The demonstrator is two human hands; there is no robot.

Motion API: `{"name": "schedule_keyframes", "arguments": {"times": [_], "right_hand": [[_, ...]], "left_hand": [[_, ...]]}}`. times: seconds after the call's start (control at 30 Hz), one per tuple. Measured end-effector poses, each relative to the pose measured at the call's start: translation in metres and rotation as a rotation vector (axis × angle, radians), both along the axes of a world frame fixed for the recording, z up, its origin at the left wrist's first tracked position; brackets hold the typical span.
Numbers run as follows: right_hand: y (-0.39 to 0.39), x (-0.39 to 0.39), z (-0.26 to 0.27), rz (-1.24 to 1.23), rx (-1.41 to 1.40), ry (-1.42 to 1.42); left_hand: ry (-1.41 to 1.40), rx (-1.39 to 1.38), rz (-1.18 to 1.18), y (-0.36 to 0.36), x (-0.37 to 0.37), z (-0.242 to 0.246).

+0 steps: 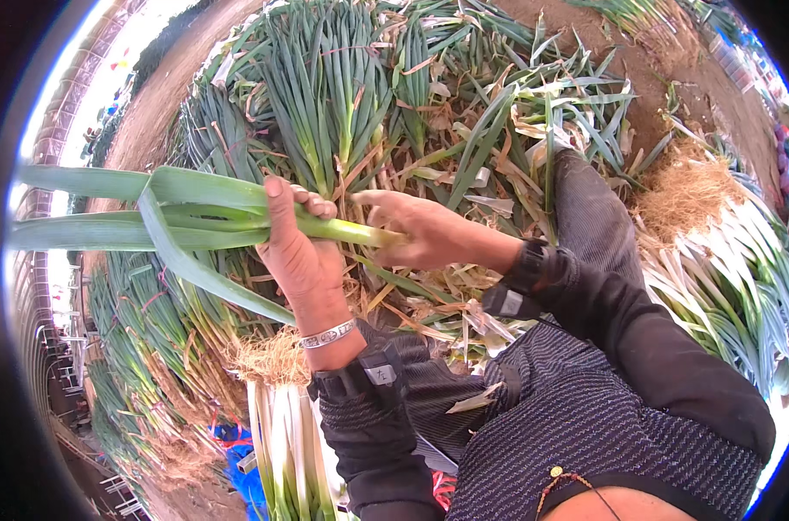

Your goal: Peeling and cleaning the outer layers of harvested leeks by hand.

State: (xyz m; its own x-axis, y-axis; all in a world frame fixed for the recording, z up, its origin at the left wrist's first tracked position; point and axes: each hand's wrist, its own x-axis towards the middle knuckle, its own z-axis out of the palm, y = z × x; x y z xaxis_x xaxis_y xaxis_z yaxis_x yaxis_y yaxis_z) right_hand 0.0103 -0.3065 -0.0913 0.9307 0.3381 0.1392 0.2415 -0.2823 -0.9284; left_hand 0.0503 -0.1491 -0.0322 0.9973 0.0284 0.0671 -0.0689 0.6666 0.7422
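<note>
A large leek or green onion lies crosswise before me, its broad green leaves pointing left and one leaf folded down. My left hand grips it where the leaves meet the pale stalk, thumb up along the leaves. At the stalk's lower end is my right hand, somewhat blurred, its fingers around the end and hiding it. Beneath both hands are loose green leaves and dry peelings. Beyond them, tied green onions lie with leaves pointing away.
Peeled white-stalked onions with bushy roots lie at the lower left and in a big pile at right. More unpeeled bundles rest at left. A blue plastic sheet and red ties are near my legs.
</note>
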Motion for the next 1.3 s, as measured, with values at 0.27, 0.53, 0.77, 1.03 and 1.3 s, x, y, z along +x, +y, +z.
{"name": "schedule_keyframes", "arguments": {"times": [0.27,0.53,0.77,1.03,1.3], "right_hand": [[0.033,0.027,-0.011,0.104,0.228,-0.115],[0.001,-0.021,-0.035,0.267,0.348,0.264],[-0.032,-0.057,-0.054,0.313,0.342,0.511],[-0.02,-0.058,-0.02,0.003,0.24,0.011],[-0.014,-0.056,-0.028,-0.213,0.128,-0.291]], "left_hand": [[0.113,0.088,-0.014,-0.023,0.002,-0.003],[-0.132,-0.021,-0.281,-0.003,0.0,-0.001],[-0.203,-0.293,-0.362,0.024,0.015,0.002],[-0.121,-0.299,-0.263,0.03,0.021,-0.007],[0.022,-0.178,0.01,0.03,0.021,-0.003]]}}
